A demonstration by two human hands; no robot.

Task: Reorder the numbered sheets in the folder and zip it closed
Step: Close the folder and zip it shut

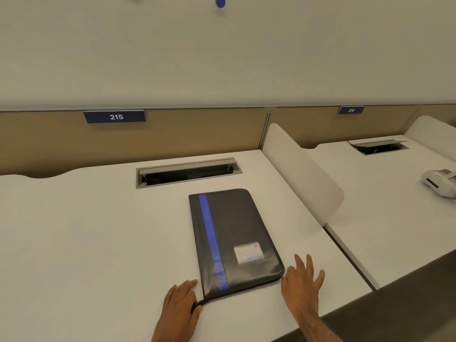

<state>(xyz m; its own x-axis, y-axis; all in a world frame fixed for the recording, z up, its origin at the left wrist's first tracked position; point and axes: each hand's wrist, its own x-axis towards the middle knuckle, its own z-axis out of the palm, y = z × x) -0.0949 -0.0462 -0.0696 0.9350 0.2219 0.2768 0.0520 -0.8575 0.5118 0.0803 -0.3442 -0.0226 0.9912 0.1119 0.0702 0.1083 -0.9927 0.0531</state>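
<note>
White desk (pixel 86 230) fills most of the view, backed by a tan partition (pixel 197 134) that carries a blue plate (pixel 116 116) reading 215. Above the partition rises a pale wall (pixel 222 58). An open cable tray (pixel 187 172) is cut into the desk near its far edge. On the right, a white rounded divider (pixel 303 174) stands along the desk's side edge and separates it from a neighbouring desk (pixel 370 206), where a white device (pixel 440 182) lies at the frame's border.

The folder (pixel 237 225) lies flat and closed on the desk, right of centre, between the cable tray and the near edge. It is black with a blue stripe (pixel 212 240) running lengthways and a small card (pixel 248 253) on its cover. Its long sides are slightly skewed to the desk's front edge, and its near right corner sits close to that edge. Bare desk stretches wide to its left; a narrower strip separates it from the divider.

The left hand (pixel 180 302) rests at the folder's near left corner, fingers lying along the folder's side edge and thumb against a dark tab at the corner; whether it pinches that tab cannot be told. The right hand (pixel 302 282) lies palm down on the desk just beside the near right corner, fingers spread and straight, holding nothing.
</note>
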